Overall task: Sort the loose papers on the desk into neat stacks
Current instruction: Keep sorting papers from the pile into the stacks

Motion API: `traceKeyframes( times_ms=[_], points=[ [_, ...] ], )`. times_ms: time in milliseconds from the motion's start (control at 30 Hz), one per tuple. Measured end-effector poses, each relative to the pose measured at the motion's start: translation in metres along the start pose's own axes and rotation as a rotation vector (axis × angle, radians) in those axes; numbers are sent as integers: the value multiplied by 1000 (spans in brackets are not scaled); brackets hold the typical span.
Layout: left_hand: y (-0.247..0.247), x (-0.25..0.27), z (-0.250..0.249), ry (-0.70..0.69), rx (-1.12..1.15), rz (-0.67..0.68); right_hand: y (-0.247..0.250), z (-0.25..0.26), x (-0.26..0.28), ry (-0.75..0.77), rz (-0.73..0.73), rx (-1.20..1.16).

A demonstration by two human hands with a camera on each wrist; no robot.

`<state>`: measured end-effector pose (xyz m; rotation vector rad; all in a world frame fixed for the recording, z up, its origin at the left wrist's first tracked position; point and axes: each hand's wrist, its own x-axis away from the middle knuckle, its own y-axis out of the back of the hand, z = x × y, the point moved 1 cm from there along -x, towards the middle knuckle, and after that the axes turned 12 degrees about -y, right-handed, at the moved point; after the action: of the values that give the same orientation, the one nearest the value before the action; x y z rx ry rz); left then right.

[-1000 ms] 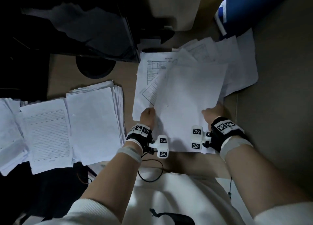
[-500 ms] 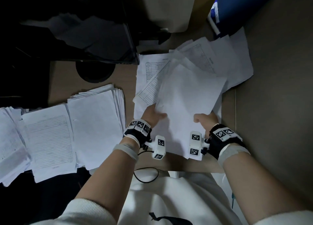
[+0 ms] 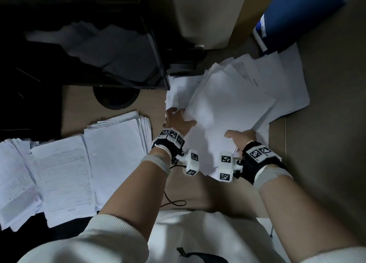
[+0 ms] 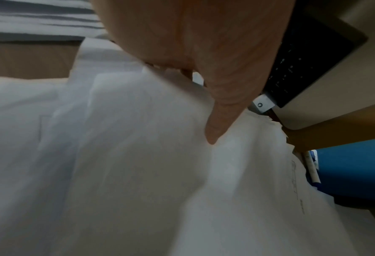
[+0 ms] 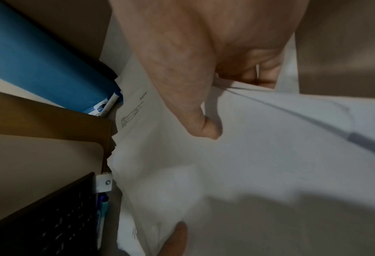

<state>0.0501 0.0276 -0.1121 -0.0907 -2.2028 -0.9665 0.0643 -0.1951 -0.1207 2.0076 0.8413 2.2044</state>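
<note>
Now | left hand point(image 3: 177, 120) gripped sheaf point(image 3: 227, 120) left edge, thumb on top | right hand point(image 3: 242, 140) pinched its near edge | stacks point(image 3: 111, 143) lay left on bench point(image 3: 79, 104)

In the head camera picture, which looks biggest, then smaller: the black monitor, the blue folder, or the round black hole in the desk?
1. black monitor
2. blue folder, partly cut off by the frame, so its true size is unsure
3. round black hole
</note>
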Motion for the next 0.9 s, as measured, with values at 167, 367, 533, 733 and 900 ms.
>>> traceKeyframes(
  times_ms=[167, 367, 533, 733, 900],
  points=[
    [-8, -5, 9, 123, 266, 53, -2, 14, 1, -10, -48, 81],
    [-13, 12, 30, 296, 476, -172, -2, 30, 21, 81, -258, 394],
    [-3, 21, 38, 330, 309, -138, -19, 31, 31, 177, -125, 148],
    [-12, 27, 29, 274, 600, -131, -23, 22, 39, 220, 4, 102],
    [-28, 46, 26, 216, 661, -126, -6, -3, 42, 159, 12, 190]
  ],
)
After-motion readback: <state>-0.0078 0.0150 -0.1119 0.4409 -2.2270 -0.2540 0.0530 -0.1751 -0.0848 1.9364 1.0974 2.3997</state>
